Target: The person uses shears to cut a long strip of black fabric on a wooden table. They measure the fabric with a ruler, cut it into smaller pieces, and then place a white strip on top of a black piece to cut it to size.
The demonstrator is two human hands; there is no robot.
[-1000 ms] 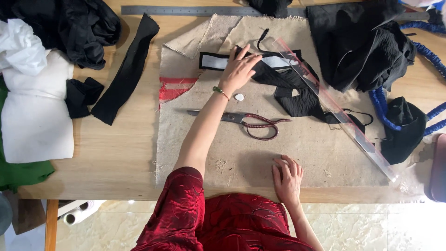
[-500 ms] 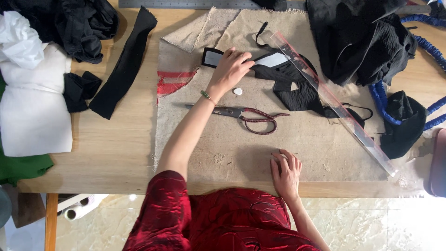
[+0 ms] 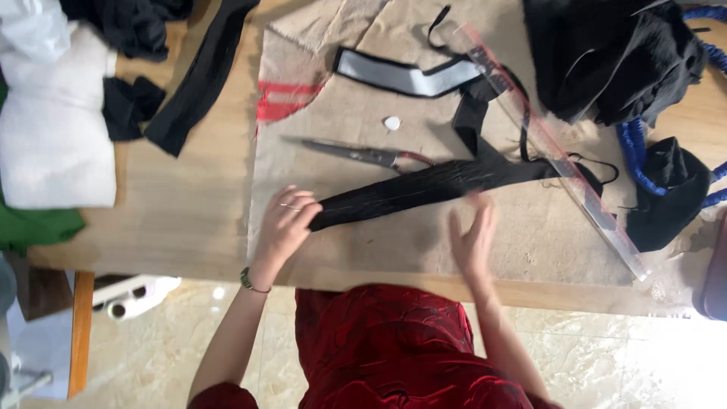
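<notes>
Stretching across beige pattern paper [image 3: 363, 235], a long black pleated fabric strip [image 3: 424, 189] is laid on the wooden surface [image 3: 182, 220].

Its near end is pinched by the left hand [image 3: 286, 220]; the right hand [image 3: 473, 235] is blurred, held open and flat just beside the strip's lower edge, grasping nothing. Scissors [image 3: 363, 154] and a white chalk piece [image 3: 391, 123] are seen just beyond the strip. A red printed patch [image 3: 284, 102] is marked on the paper's left part, a clear ruler [image 3: 553, 151] is laid diagonally at right.
</notes>
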